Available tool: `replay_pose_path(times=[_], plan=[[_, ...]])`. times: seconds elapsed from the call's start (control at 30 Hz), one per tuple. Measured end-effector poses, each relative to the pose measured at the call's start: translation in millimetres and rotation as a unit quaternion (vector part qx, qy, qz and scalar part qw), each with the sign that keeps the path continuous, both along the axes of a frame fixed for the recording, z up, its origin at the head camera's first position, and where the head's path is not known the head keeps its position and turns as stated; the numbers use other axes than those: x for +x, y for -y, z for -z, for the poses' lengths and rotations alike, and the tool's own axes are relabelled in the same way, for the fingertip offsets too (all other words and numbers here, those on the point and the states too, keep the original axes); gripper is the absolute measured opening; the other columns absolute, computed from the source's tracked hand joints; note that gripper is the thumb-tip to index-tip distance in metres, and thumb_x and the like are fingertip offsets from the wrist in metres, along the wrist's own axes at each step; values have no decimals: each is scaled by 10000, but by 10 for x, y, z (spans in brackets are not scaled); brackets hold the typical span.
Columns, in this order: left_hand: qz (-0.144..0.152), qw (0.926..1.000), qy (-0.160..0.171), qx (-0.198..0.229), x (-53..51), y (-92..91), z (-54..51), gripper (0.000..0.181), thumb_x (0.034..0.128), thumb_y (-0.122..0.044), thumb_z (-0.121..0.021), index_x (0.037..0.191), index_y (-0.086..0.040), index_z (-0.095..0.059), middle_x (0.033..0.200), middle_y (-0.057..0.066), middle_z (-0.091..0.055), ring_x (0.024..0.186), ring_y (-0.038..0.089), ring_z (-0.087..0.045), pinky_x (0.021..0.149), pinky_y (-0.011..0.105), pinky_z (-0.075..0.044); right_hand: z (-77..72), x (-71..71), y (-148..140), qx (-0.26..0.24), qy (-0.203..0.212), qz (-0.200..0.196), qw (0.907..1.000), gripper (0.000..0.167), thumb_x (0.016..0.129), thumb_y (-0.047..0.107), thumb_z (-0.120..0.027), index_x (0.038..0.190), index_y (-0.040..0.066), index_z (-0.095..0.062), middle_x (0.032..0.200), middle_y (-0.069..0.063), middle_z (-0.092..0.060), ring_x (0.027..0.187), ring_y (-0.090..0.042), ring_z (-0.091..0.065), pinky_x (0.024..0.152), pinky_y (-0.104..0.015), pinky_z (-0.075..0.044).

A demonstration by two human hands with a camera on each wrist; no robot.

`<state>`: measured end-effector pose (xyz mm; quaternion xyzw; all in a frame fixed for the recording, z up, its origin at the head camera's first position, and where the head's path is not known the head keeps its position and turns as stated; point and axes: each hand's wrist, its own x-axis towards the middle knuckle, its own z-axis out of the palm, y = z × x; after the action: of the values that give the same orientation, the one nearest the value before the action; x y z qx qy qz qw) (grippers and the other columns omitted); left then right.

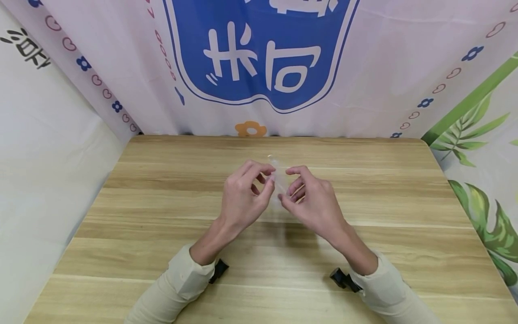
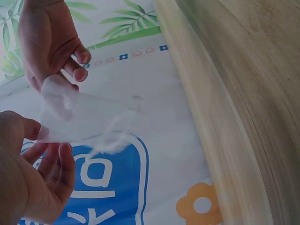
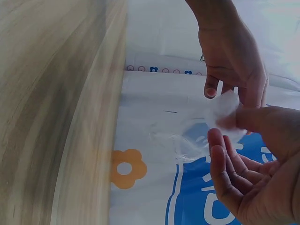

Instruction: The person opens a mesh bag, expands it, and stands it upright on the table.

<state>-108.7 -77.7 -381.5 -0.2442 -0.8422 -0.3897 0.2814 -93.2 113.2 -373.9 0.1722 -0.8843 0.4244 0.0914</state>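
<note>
A small clear plastic bag, thin and crumpled, hangs between both hands above the table. My left hand pinches its left edge between thumb and fingers. On the other side, my right hand holds the film near its thumb and curled fingers, with the index finger raised apart. In the left wrist view the bag spreads out from the fingers and partly veils a right-hand finger. The right wrist view has the bag trailing off to the left, its loose end wrinkled. Its exact edges are hard to make out.
The wood-grain table lies under both forearms. Behind it hangs a printed curtain with a blue badge and an orange flower. Black wrist mounts stick out from the cream sleeves.
</note>
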Motion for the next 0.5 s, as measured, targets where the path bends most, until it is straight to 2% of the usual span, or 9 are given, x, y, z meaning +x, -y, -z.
replay_pose_path(times=[0.13,0.23,0.37,0.5], plan=[[183,9998,-17,-67,-3,-6,-5,162,926,24,-714,1059,-30,-789,1004,124,-702,754,196,-697,527,229,-565,5,-14,-19,-75,-88,164,9998,430,901,44,-790,1306,33,-648,874,-69,-771,718,-174,-784,627,-290,-654],[300,9995,58,-110,-1,-8,-3,135,935,12,-730,1043,-34,-797,1018,112,-683,748,182,-674,530,225,-565,14,-22,-22,-199,-168,225,9994,405,912,37,-784,1294,27,-652,871,-84,-763,710,-184,-782,614,-281,-652],[396,9991,144,-65,-3,-6,3,134,949,-14,-754,1077,-29,-790,1021,106,-701,789,184,-692,544,223,-577,20,-15,1,-360,-98,126,9992,402,925,44,-783,1303,23,-648,883,-90,-761,724,-184,-784,638,-267,-656],[533,9984,175,35,-8,-3,6,201,952,-8,-751,1152,-10,-767,1033,114,-745,828,191,-722,571,211,-594,25,-4,20,-431,75,27,9990,471,930,54,-775,1367,19,-603,909,-86,-770,748,-177,-786,666,-264,-659]])
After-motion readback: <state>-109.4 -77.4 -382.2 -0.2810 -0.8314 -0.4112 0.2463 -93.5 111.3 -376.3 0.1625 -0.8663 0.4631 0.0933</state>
